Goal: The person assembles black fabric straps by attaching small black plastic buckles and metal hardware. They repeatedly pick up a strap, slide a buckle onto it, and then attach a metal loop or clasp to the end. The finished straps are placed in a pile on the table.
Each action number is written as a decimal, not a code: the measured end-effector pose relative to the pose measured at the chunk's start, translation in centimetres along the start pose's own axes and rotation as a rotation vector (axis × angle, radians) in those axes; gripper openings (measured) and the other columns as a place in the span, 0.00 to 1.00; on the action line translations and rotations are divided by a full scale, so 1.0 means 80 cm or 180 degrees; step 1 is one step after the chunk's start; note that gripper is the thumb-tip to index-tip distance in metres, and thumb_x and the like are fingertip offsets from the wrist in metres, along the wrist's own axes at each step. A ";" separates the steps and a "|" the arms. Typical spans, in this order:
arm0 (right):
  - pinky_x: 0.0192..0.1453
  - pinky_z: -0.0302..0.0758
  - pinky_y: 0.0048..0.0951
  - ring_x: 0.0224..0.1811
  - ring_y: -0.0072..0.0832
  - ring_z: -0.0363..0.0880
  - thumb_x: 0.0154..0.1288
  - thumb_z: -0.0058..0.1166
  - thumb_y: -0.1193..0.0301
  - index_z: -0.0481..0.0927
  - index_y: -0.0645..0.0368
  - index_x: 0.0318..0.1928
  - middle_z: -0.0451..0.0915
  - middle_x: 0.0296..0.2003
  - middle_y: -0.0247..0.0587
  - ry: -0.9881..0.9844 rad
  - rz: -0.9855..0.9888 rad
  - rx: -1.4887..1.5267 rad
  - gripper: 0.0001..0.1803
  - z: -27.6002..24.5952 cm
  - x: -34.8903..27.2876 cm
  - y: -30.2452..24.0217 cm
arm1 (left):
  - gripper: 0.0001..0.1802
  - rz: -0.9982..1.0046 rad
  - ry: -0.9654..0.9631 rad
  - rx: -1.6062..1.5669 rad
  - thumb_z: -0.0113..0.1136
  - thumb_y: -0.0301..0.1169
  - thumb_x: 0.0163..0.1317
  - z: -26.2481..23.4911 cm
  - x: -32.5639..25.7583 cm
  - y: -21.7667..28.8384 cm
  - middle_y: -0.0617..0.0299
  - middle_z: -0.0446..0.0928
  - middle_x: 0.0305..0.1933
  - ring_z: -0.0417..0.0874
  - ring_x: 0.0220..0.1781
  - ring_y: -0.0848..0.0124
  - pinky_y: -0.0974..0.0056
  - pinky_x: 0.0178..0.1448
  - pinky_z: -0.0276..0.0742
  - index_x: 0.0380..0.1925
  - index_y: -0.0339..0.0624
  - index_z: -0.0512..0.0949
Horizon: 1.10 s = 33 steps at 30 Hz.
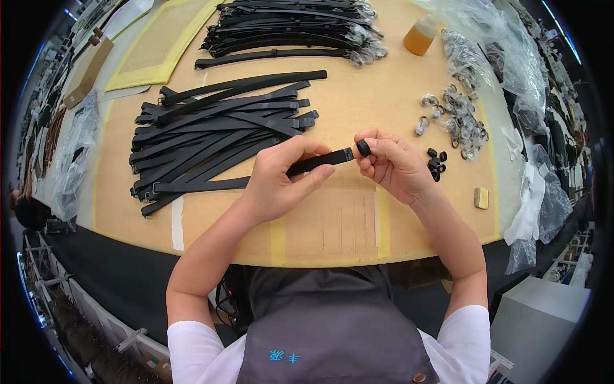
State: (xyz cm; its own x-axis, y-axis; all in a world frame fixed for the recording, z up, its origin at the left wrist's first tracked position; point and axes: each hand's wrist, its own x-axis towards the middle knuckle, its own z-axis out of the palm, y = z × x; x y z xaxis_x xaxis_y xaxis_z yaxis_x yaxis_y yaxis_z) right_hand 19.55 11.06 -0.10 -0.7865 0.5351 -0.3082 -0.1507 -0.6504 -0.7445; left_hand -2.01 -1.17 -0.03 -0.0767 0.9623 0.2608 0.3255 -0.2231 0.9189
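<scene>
My left hand [281, 173] is closed around a black belt strap [321, 160], whose tip points right. The strap's other end, with a metal buckle [155, 188], lies on the near side of a loose pile of black belts [211, 134]. Between the thumb and fingers of my right hand [393, 163] is a small black belt loop [363, 148]. The loop is right beside the strap's tip; whether the two touch I cannot tell. Several more black loops [437, 164] lie just right of my right hand.
Farther back lies a neat stack of belts [281, 32] with plastic-wrapped ends. Plastic-wrapped buckles [464, 118] are scattered at right, near a jar of amber liquid [419, 36] and a small yellow block [481, 198]. Clear plastic bags [527, 70] line the table's right edge.
</scene>
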 end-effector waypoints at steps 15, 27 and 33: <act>0.44 0.82 0.20 0.38 0.19 0.85 0.75 0.54 0.69 0.78 0.64 0.53 0.84 0.40 0.37 0.0211 -0.0151 -0.0469 0.13 -0.003 0.004 0.026 | 0.12 0.0491 -0.0007 0.0680 0.73 0.25 0.56 0.011 0.009 -0.016 0.59 0.82 0.30 0.81 0.28 0.72 0.70 0.27 0.70 0.39 0.34 0.84; 0.45 0.82 0.22 0.40 0.22 0.86 0.73 0.57 0.70 0.80 0.64 0.53 0.85 0.41 0.40 0.0159 -0.0159 -0.0987 0.13 0.001 0.000 0.016 | 0.11 0.0399 -0.0157 0.0691 0.71 0.24 0.57 0.008 0.008 -0.013 0.53 0.84 0.35 0.87 0.34 0.61 0.64 0.37 0.81 0.39 0.34 0.83; 0.52 0.79 0.23 0.43 0.19 0.83 0.71 0.61 0.68 0.80 0.61 0.55 0.86 0.44 0.38 0.0286 -0.0301 -0.1012 0.16 -0.010 0.004 0.007 | 0.12 0.0506 -0.0052 0.0729 0.73 0.23 0.54 0.010 0.006 -0.015 0.55 0.84 0.33 0.85 0.32 0.63 0.65 0.34 0.78 0.38 0.35 0.84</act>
State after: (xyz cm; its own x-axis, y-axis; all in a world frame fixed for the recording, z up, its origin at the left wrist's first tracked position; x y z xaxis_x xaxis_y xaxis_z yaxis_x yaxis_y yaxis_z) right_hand 19.71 11.29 -1.11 -0.7200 0.6395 -0.2694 -0.0150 -0.4025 -0.9153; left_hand -1.65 -0.31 -1.25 0.0069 0.9209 0.3898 0.5369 -0.3323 0.7755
